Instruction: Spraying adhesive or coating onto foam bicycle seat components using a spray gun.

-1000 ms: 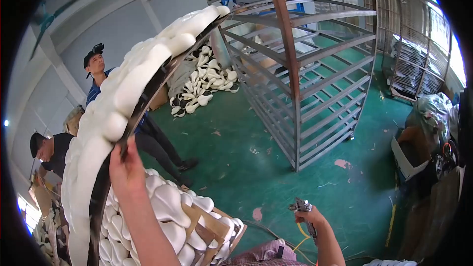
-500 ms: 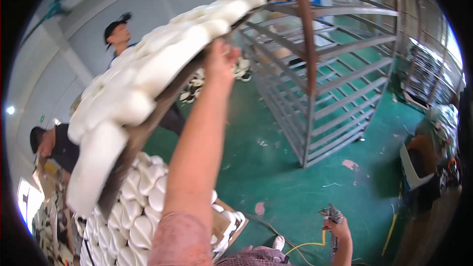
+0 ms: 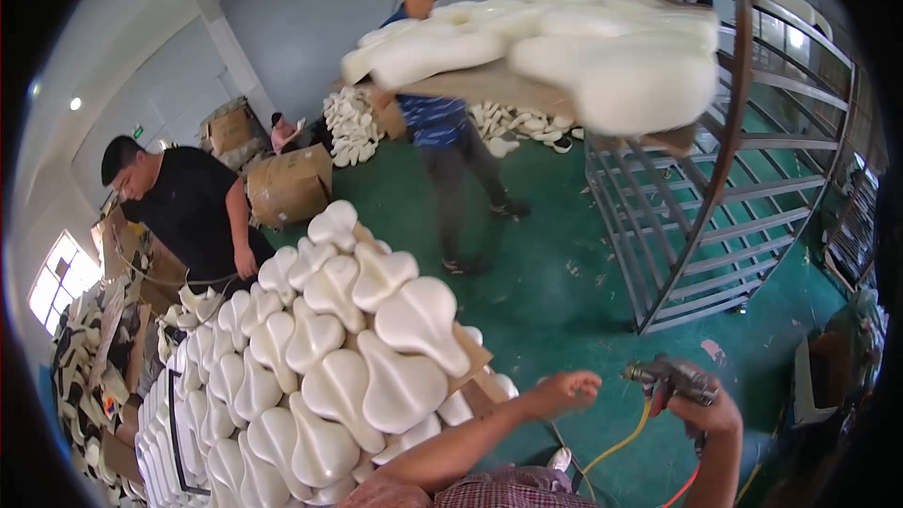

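Note:
My right hand [image 3: 718, 414] is closed around the grip of a dark metal spray gun [image 3: 670, 379], with a yellow hose and a red hose below it. To its left, my left hand [image 3: 562, 394] holds nothing; its fingers are loosely curled and partly apart. It hangs in front of the gun's nozzle, not touching it. Left of my arm, rows of white bicycle saddle pads [image 3: 365, 386] cover a work surface. Beyond, a person in a blue patterned shirt [image 3: 435, 120] carries a board [image 3: 484, 85] loaded with more white saddle pads [image 3: 611, 61], smeared by motion, at the metal rack [image 3: 685, 268].
A second person in black [image 3: 193, 212] stands at the far left of the saddle pads. Behind are cardboard boxes [image 3: 290, 186] and a heap of white pads [image 3: 353, 124]. A box [image 3: 816, 381] stands at the right on the green floor [image 3: 555, 273].
My left hand has let go of the loaded board and come down near the spray gun. The board has moved right toward the rack with the person in blue. My right hand has risen.

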`<state>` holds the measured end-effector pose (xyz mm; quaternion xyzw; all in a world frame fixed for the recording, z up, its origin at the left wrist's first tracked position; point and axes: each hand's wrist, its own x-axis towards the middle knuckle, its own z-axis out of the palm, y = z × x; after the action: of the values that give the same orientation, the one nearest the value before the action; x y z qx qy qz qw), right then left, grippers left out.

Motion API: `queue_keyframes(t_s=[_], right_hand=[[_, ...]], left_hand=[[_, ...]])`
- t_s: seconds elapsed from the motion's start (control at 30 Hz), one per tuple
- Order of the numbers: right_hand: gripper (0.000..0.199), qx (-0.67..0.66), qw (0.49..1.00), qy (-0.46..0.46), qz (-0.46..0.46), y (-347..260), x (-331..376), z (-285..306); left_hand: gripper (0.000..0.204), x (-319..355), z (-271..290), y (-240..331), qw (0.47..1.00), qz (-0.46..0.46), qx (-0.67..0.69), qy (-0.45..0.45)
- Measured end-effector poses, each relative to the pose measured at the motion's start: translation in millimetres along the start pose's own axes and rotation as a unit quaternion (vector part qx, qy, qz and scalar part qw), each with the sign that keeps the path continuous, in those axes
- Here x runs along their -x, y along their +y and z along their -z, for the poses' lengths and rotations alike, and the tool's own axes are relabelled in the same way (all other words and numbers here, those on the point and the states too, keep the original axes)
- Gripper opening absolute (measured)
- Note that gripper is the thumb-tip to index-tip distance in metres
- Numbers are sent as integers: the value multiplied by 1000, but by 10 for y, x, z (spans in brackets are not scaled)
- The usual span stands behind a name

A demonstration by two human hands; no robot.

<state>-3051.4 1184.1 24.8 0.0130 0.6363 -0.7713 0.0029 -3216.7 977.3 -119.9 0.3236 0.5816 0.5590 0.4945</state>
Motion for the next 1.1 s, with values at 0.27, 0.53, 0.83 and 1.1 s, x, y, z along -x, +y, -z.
queue_keyframes(t_s=[0.27,0.53,0.83,1.1], right_hand=[[55,152,987,-52,30,-744,-578,-1354],[43,332,942,-39,23,-943,-1202,-2352],[12,335,940,-42,45,-1052,-1533,-2876],[17,370,923,-68,75,-1049,-1778,-2891]], left_hand=[[42,1947,-126,-705,984,26,-123,-127],[38,3681,232,-1614,989,139,-25,48],[43,4284,150,-2916,941,308,-54,127],[25,5007,-231,-4440,778,488,-384,97]])
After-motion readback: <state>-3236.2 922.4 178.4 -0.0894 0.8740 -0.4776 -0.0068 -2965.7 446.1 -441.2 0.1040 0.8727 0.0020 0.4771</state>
